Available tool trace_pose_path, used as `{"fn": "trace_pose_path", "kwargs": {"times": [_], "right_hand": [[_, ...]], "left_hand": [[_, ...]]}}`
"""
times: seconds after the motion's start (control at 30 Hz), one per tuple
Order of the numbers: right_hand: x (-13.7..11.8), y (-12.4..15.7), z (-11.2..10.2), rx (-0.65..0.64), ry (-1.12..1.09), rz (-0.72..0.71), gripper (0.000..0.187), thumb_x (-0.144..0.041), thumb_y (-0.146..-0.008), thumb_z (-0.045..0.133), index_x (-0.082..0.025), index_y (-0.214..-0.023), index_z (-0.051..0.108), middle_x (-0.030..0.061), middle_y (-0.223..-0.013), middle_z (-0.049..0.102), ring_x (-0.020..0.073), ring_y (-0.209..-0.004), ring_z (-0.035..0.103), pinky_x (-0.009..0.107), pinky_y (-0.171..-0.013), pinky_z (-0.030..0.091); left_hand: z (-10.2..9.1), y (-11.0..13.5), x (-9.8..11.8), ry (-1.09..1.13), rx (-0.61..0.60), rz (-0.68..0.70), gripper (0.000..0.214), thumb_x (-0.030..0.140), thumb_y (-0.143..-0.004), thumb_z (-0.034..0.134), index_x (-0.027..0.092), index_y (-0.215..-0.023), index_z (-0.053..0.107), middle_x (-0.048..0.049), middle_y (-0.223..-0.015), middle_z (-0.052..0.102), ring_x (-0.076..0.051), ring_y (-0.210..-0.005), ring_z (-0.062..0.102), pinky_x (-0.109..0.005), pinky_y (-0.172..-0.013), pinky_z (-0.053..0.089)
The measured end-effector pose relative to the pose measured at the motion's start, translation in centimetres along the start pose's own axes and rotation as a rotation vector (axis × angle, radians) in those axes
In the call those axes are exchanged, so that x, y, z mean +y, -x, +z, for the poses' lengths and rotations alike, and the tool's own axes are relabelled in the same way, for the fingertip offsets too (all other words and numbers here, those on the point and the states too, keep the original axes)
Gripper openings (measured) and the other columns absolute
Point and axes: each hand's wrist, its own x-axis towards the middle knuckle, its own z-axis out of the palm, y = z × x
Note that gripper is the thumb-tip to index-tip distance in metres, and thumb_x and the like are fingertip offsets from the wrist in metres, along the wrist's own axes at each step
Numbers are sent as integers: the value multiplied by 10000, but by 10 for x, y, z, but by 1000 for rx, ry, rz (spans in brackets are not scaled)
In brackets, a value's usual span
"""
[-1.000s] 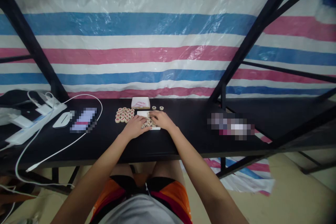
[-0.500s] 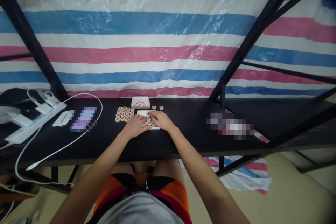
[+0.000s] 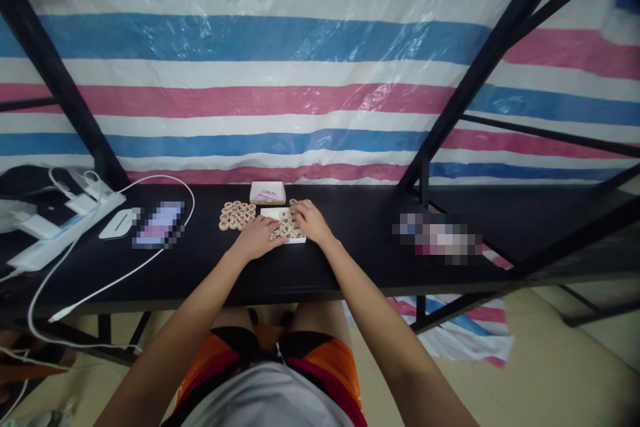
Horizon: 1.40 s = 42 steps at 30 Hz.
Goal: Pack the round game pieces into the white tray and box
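Observation:
A shallow white box [image 3: 269, 212] lies on the black table and holds several round xiangqi pieces [image 3: 287, 222] with dark characters. My left hand [image 3: 257, 238] rests over the box's left side, thumb and fingers apart, fingertips among the pieces. At the box's right rear edge is my right hand [image 3: 311, 221], its fingers bent together; whatever is between the tips is hidden. Just behind these fingers sits a loose xiangqi piece [image 3: 293, 202], and a second one there is mostly covered by the hand. Left of the box, red-marked xiangqi pieces [image 3: 233, 217] stand in close rows.
A white box lid [image 3: 267, 192] lies behind the box. Further left are a pixelated phone [image 3: 160, 223], a white flat device [image 3: 118, 223], a power strip [image 3: 65, 230] and a looping white cable [image 3: 120, 280]. A blurred item [image 3: 440, 238] lies right. Black metal posts [image 3: 465, 80] frame the table.
My right hand has drawn back from over the pieces to the box's right rear edge, uncovering more of them. My left hand stays almost in place. The view has shifted slightly.

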Motion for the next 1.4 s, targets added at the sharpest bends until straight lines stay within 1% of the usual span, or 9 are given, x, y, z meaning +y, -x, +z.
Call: {"fn": "trace_pose_path", "kwargs": {"times": [0.07, 0.17, 0.37, 0.5, 0.63, 1.0, 1.17, 1.3, 1.4], "right_hand": [[12, 1, 1, 62, 67, 117, 426, -79, -832, 354, -182, -1150, 618, 93, -1229, 566, 194, -1147, 497, 343, -1006, 383], [28, 2, 5, -10, 193, 256, 501, -79, -814, 368, -165, -1280, 531, 109, -1358, 476, 231, -1236, 431, 378, -1031, 356], [29, -1, 9, -192, 309, 218, 525, -195, -883, 343, -168, -1407, 364, 72, -1435, 409, 224, -1313, 340, 399, -1071, 288], [22, 0, 4, -164, 351, 228, 460, -172, -871, 379, -147, -1319, 480, 113, -1332, 506, 250, -1183, 457, 365, -986, 368], [16, 4, -2, -143, 374, 261, 308, -187, -867, 436, -165, -1119, 612, 139, -1185, 561, 254, -1002, 534, 350, -852, 426], [6, 3, -5, -102, 403, 370, 230, -198, -882, 447, -170, -1049, 602, 145, -1110, 545, 243, -973, 529, 334, -799, 420], [7, 3, -5, -118, 392, 388, 188, -190, -874, 466, -159, -1028, 569, 128, -999, 610, 229, -930, 549, 315, -787, 411], [4, 2, -6, -44, 327, 348, 143, -216, -878, 467, -175, -988, 549, 102, -976, 623, 220, -900, 552, 304, -773, 407], [-5, 0, -7, 63, 180, 234, 141, -247, -894, 449, -184, -987, 534, 70, -951, 629, 210, -900, 547, 300, -801, 405]], "left_hand": [[0, 0, 0, 4, -7, -8, 536, 593, -863, 427, 204, -1183, 609, -89, -1193, 607, -274, -1097, 496, -407, -938, 372], [0, 0, -1, 13, -12, -11, 535, 590, -866, 424, 207, -1195, 601, -84, -1216, 599, -276, -1110, 490, -413, -943, 369], [-3, 1, 1, 15, -9, -12, 526, 593, -862, 431, 213, -1179, 610, -79, -1223, 597, -268, -1112, 490, -406, -961, 358], [-2, 1, 1, 32, -2, -6, 525, 591, -860, 437, 211, -1177, 611, -85, -1220, 596, -268, -1109, 495, -406, -958, 361], [-1, 1, 0, 41, 14, -3, 507, 575, -858, 454, 205, -1162, 620, -97, -1198, 596, -277, -1099, 502, -409, -941, 370], [-4, 2, -1, 100, 16, -1, 481, 566, -877, 427, 218, -1156, 606, -78, -1153, 586, -255, -1062, 512, -393, -919, 388], [-4, 1, -3, 119, 51, -3, 429, 529, -904, 401, 223, -1098, 631, -66, -1102, 580, -237, -1045, 511, -381, -926, 387], [-4, 0, -6, 66, 82, -38, 371, 472, -905, 434, 189, -996, 655, -77, -990, 590, -234, -955, 537, -386, -877, 415], [-2, -1, -9, 33, 152, -90, 268, 363, -894, 477, 167, -958, 648, -87, -926, 573, -236, -926, 534, -387, -865, 426]]}}
